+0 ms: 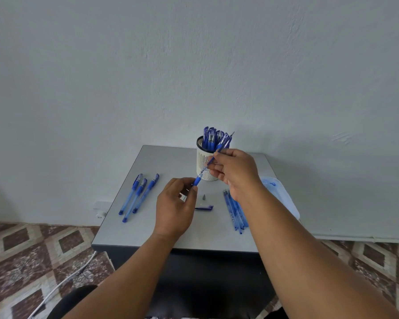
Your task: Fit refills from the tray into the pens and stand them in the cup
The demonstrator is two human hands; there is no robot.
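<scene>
My left hand (175,204) pinches a blue pen barrel (196,180) by its grip end above the grey table (148,226). My right hand (235,172) pinches a thin refill (219,150) that slants up to the right, its lower end at the barrel's mouth. Behind them stands the white perforated cup (203,162) with several blue pens (213,138) in it. A metal tip cone (203,197) and a blue cap (204,207) lie on the table between my hands. The pale blue tray (283,199) lies at the right, mostly hidden by my right forearm.
Three capped blue pens (137,196) lie at the table's left. Several blue refills or barrels (236,212) lie in a bunch right of centre, beside the tray. A white wall rises behind the table. A white cable (62,282) runs over the patterned floor at the left.
</scene>
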